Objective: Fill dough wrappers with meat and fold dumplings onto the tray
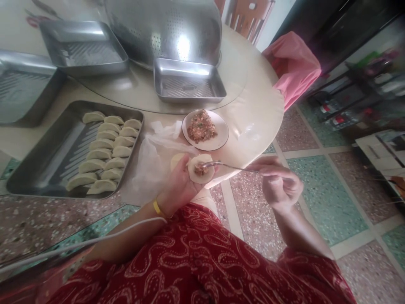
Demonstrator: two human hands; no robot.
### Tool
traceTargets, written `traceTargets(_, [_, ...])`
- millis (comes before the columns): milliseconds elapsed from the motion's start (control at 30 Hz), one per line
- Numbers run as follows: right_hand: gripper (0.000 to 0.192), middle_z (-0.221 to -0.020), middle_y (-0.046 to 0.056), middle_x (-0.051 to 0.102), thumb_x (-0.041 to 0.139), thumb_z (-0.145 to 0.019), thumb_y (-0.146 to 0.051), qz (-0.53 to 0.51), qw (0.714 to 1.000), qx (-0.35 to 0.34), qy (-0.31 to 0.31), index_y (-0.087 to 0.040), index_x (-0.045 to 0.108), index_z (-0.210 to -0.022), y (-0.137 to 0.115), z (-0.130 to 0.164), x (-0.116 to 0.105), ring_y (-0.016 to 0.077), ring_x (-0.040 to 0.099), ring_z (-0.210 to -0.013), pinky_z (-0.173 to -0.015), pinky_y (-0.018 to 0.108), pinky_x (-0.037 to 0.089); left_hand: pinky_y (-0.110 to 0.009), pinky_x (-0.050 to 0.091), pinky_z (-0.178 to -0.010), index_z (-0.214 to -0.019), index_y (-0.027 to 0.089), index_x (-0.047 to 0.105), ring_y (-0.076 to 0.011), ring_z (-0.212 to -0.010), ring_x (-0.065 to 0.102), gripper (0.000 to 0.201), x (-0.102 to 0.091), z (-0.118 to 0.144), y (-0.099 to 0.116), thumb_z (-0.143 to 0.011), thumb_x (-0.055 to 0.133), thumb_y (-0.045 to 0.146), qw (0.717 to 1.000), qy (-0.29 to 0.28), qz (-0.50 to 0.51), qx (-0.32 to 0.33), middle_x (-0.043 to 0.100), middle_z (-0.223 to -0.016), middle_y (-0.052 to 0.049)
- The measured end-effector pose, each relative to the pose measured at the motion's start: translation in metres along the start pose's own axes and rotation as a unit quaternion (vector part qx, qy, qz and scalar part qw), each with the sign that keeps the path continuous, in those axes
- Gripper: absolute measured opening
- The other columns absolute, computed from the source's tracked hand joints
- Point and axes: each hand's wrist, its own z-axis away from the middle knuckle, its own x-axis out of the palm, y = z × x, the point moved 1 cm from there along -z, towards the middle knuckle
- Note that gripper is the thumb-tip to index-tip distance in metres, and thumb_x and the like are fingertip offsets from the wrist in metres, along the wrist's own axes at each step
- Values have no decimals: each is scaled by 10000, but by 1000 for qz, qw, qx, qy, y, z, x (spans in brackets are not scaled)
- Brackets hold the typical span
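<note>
My left hand [182, 185] cradles a round dumpling wrapper [200, 178] on its palm and fingers, just off the table's front edge. A small heap of meat filling [200, 169] sits in the wrapper's middle. The thin handle of a metal spoon [234, 167] is pinched in my right hand [281, 181], and its tip rests in that filling. Just beyond, a white plate [221, 139] holds a mound of the same filling [201, 126]. To the left, a metal tray [47, 169] carries rows of folded dumplings [104, 143].
Crumpled plastic wrap [142, 169] lies between tray and plate. Smaller metal trays [190, 99] [85, 69] and a large perforated metal colander [164, 29] stand further back. A pink cloth [294, 63] hangs over a chair at right. A white cable [95, 240] crosses my left forearm.
</note>
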Motion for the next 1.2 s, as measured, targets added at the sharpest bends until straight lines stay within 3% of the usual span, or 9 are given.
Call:
traceTargets(167, [131,-894,-13,741,586,-963,-301,4,994,104,23,-322,709,-1004,-1,5,4,167,721,-854,-726,342,601,-387,514,-1012,-1393,44,497,-260,-1134,661,538,0,2,-4,-1023,354,408,999,-11,32,29,725,-1136,-153])
traceTargets(333, [112,-850,-40,739,605,-958,-311,-7,990,125,68,-327,713,-984,-5,-3,1,155,728,-813,-693,323,604,-389,521,-1012,-1384,13,505,-284,-1202,627,575,5,5,-6,-1019,362,433,999,-3,34,22,680,-1247,-192])
traceTargets(633, [212,-768,-3,731,586,-958,-390,101,985,140,-13,-248,691,-841,-29,-34,20,159,726,-751,-653,306,613,-365,513,-1022,-1386,8,513,-264,-1141,668,603,-3,7,-14,-1033,295,444,1000,-5,19,15,721,-1148,-191])
traceTargets(867, [185,-765,-35,724,575,-974,-394,94,992,81,-10,-282,685,-875,-38,-44,20,146,725,-754,-655,302,609,-371,487,-1054,-1383,-20,508,-262,-1113,679,605,0,11,-13,-1033,299,428,999,-9,16,33,721,-1131,-203])
traceTargets(1067, [100,-836,-15,741,581,-977,-297,74,992,48,-94,-278,672,-939,-41,-44,25,146,731,-780,-619,295,611,-369,500,-1037,-1387,-25,494,-262,-1092,688,619,-1,12,-11,-1036,282,439,1000,-1,16,25,734,-1081,-193])
traceTargets(1200, [86,-839,-17,737,583,-974,-318,56,997,15,-47,-314,669,-976,-37,-41,20,167,730,-819,-661,340,626,-379,509,-1022,-1386,-28,490,-270,-1116,676,638,-3,15,-7,-1031,281,460,999,-26,23,21,712,-1121,-220])
